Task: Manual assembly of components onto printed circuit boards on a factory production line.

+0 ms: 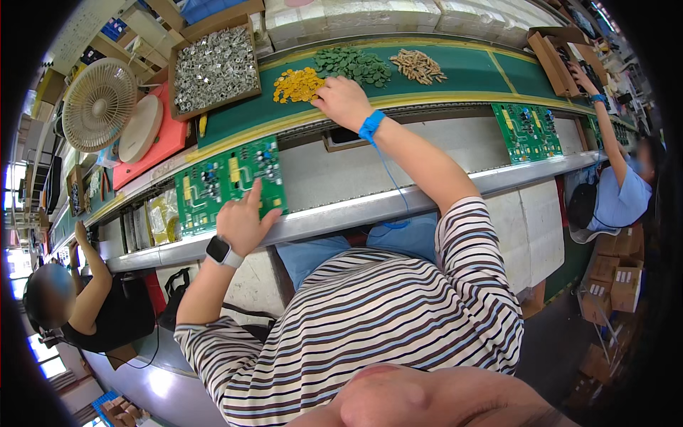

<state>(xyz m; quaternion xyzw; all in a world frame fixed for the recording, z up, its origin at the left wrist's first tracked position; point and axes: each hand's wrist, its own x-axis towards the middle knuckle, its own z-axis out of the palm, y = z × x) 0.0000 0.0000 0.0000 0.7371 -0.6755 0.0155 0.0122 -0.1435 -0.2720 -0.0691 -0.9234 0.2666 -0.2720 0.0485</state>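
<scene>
My left hand (pixel 242 222) rests at the near side of a green circuit board (pixel 226 203), index finger stretched over it and thumb spread, holding nothing. The board carries yellow blocks, blue round parts and small dark parts. My right hand (pixel 345 103), with a blue wrist strap and cord, reaches across to the right edge of a pile of yellow disc-shaped components (pixel 295 85). Its fingers are bent together at the pile; what is between the fingertips is hidden. Green disc-shaped components (pixel 353 65) lie just beyond it, and tan elongated components (pixel 418 66) lie further right.
A cardboard box of small metal parts (pixel 217 71) stands at the far left, beside a fan (pixel 99 105). Another circuit board (pixel 526 134) sits on the line to the right. A metal rail (pixel 356 203) crosses in front of me. Co-workers sit on both sides.
</scene>
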